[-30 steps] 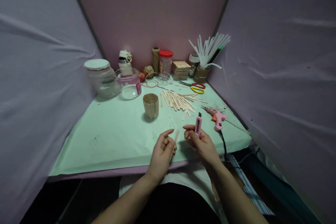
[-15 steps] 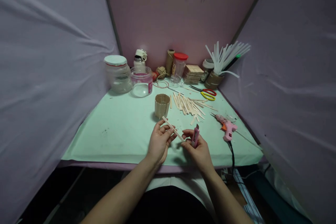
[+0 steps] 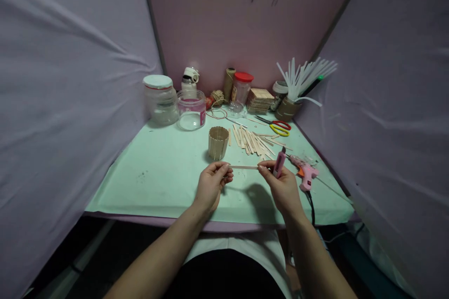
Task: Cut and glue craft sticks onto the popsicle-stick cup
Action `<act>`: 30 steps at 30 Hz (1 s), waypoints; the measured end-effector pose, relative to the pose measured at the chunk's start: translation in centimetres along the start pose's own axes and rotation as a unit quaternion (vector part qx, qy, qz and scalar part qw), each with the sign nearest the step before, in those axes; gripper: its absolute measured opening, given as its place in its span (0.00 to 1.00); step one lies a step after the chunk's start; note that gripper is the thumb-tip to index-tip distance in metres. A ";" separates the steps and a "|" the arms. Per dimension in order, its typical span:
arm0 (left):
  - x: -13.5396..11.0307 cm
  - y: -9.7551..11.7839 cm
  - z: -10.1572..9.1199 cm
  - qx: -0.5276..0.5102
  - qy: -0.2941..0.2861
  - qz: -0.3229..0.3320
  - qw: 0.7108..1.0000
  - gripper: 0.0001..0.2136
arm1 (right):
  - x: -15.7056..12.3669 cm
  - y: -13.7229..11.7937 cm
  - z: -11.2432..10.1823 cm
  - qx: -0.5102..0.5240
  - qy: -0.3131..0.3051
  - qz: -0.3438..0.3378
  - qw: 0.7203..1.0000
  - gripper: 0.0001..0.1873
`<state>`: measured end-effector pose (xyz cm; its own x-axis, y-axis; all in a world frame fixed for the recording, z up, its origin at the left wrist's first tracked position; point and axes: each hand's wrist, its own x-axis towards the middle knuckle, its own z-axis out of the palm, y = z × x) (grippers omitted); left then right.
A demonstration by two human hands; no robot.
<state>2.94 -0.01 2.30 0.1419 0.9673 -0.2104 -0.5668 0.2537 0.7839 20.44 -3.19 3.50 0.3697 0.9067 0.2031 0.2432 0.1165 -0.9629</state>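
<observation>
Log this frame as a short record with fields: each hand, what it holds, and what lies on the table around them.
left hand: pinches one end of a wooden stick, held level above the table
right hand: pinches the stick's other end and grips a pink cutter, tip up
near the hands: stick cup, loose stick pile, pink glue gun
further back: scissors, clear jar

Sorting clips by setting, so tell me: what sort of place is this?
Probably a small craft corner: a green-covered table walled by cloth sheets, with loose wooden sticks, a pink glue gun and scissors. The left hand and right hand hold one stick.
</observation>
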 end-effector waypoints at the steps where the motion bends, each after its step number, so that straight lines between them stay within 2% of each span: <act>1: -0.1 0.0 0.0 0.000 -0.005 -0.008 1.000 0.15 | 0.1 0.3 0.0 0.012 0.006 0.003 1.000 0.14; 6: -1.0 0.2 -0.3 -0.020 -0.011 -0.056 0.998 0.13 | 0.0 1.8 -0.1 0.064 -0.004 0.036 0.997 0.19; 9: -1.7 0.5 -0.7 -0.023 -0.040 -0.142 0.989 0.09 | 0.1 2.3 -0.5 0.111 -0.030 0.056 0.992 0.17; 14: -2.9 0.9 -1.2 -0.024 -0.136 -0.297 0.945 0.08 | 0.2 2.6 -1.3 0.162 -0.073 0.060 0.982 0.15; 20: -3.6 0.4 -1.5 -0.052 -0.252 -0.407 0.876 0.14 | -0.3 2.2 -2.4 0.175 -0.151 0.067 0.971 0.13; 23: -3.9 -0.1 -1.6 -0.057 -0.265 -0.421 0.866 0.12 | -0.6 2.2 -2.6 0.162 -0.174 0.060 0.970 0.13; 25: -4.1 -0.5 -1.6 -0.047 -0.263 -0.413 0.871 0.10 | -0.7 2.1 -2.6 0.121 -0.162 0.062 0.977 0.14; 28: -4.2 -0.7 -1.2 -0.002 -0.216 -0.357 0.909 0.11 | -1.2 1.4 -2.7 0.022 -0.125 0.052 0.991 0.18; 30: -4.2 -0.7 -1.0 0.032 -0.174 -0.304 0.936 0.12 | -1.8 0.8 -2.9 -0.050 -0.114 0.021 0.992 0.18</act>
<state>1.94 -4.23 2.08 0.6845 0.5848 -0.4353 -0.2466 0.7476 0.6167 22.52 -5.92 2.90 0.1710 0.9795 0.1068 0.3249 0.0463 -0.9446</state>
